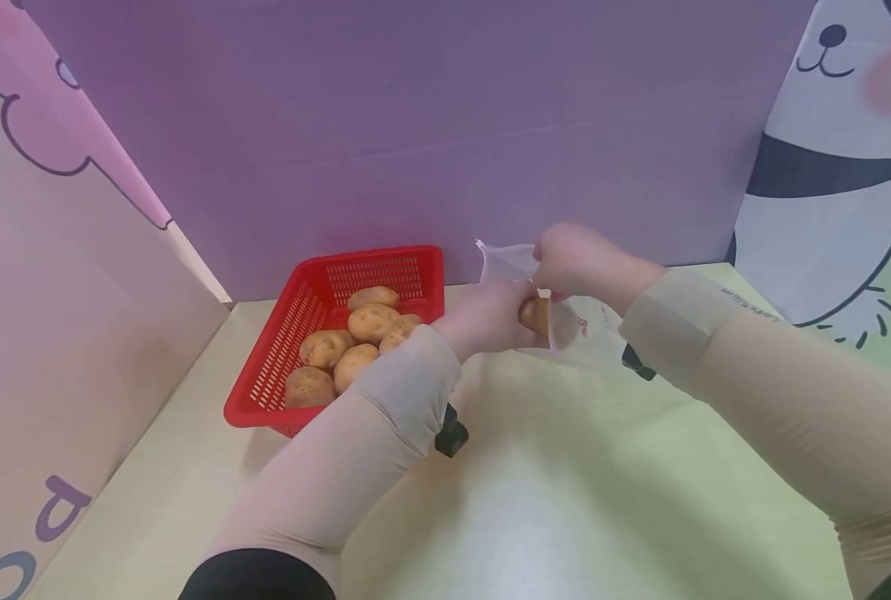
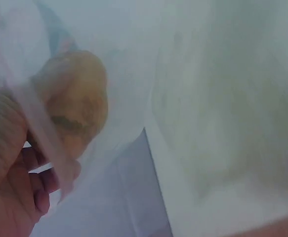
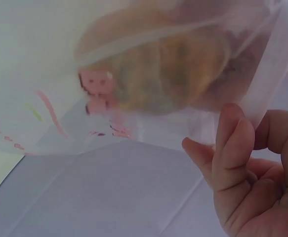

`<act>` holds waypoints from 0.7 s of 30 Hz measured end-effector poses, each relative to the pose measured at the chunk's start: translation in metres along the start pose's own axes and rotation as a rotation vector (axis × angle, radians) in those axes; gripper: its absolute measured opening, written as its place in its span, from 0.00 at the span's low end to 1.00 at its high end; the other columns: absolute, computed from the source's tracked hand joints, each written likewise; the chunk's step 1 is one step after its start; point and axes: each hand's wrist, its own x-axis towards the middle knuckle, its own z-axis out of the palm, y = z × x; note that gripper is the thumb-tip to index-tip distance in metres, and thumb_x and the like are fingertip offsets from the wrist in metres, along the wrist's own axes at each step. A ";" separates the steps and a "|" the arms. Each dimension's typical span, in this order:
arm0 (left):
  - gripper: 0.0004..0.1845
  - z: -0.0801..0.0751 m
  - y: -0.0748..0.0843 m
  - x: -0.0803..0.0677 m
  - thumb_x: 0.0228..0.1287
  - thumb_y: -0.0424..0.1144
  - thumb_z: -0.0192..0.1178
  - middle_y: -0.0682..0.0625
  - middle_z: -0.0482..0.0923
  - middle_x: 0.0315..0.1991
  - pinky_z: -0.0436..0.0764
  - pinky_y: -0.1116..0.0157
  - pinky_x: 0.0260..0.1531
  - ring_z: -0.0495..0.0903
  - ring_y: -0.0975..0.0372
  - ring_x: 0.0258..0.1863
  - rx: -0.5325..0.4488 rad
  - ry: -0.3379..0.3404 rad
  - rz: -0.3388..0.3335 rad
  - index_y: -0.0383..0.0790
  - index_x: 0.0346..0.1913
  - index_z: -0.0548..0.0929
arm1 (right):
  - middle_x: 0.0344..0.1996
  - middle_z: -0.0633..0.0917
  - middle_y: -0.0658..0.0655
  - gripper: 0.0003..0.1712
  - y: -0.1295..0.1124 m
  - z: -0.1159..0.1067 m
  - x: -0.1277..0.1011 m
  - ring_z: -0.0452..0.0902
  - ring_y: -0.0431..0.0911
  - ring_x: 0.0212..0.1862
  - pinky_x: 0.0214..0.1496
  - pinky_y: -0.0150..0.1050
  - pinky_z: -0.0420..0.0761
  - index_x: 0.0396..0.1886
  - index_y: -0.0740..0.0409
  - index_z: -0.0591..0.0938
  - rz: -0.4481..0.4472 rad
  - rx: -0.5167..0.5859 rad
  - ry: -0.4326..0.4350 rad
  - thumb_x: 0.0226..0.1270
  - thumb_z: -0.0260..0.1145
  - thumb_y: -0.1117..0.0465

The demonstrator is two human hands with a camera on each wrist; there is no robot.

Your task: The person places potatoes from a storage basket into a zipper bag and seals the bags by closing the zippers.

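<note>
My left hand (image 1: 490, 321) gripped a potato (image 1: 533, 315) and held it at the mouth of a thin clear plastic bag (image 1: 576, 329), above the far part of the desk (image 1: 565, 483). In the left wrist view the potato (image 2: 74, 106) showed through the bag's film (image 2: 208, 98), with my fingers (image 2: 8, 163) curled beside it. My right hand (image 1: 573, 260) pinched the upper edge of the bag, holding it up; the right wrist view showed my fingers (image 3: 242, 163) closed on the film (image 3: 109, 187) with the potato (image 3: 168, 69) blurred behind it. Just left of my hands stood a red basket (image 1: 306, 304) against the purple back wall (image 1: 415, 125), with several more potatoes (image 1: 347, 342) lying in it.
</note>
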 end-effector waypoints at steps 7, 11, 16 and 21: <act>0.23 0.008 0.003 0.012 0.62 0.40 0.65 0.52 0.78 0.44 0.73 0.72 0.46 0.75 0.61 0.45 -0.171 -0.107 0.119 0.42 0.58 0.72 | 0.17 0.73 0.51 0.08 -0.004 0.001 0.000 0.68 0.44 0.21 0.28 0.36 0.70 0.16 0.57 0.70 -0.017 -0.012 0.049 0.49 0.55 0.71; 0.24 0.008 0.005 0.013 0.67 0.41 0.60 0.52 0.76 0.58 0.70 0.70 0.54 0.74 0.62 0.55 -0.123 -0.243 0.129 0.46 0.65 0.72 | 0.16 0.73 0.51 0.09 -0.004 0.000 0.000 0.68 0.44 0.19 0.26 0.35 0.66 0.16 0.56 0.68 -0.016 -0.028 0.043 0.49 0.51 0.72; 0.20 0.005 0.004 0.008 0.70 0.44 0.56 0.55 0.77 0.59 0.69 0.65 0.58 0.73 0.62 0.58 -0.067 -0.337 0.084 0.49 0.62 0.78 | 0.19 0.75 0.53 0.08 0.000 -0.002 0.000 0.72 0.45 0.21 0.27 0.36 0.71 0.18 0.57 0.70 -0.016 -0.025 0.036 0.51 0.52 0.73; 0.19 -0.001 -0.003 -0.001 0.70 0.46 0.56 0.55 0.77 0.57 0.72 0.65 0.56 0.76 0.62 0.54 -0.082 -0.289 0.053 0.48 0.61 0.79 | 0.24 0.81 0.56 0.06 0.004 -0.004 -0.002 0.77 0.47 0.24 0.28 0.36 0.72 0.24 0.62 0.77 -0.013 -0.020 0.045 0.52 0.53 0.72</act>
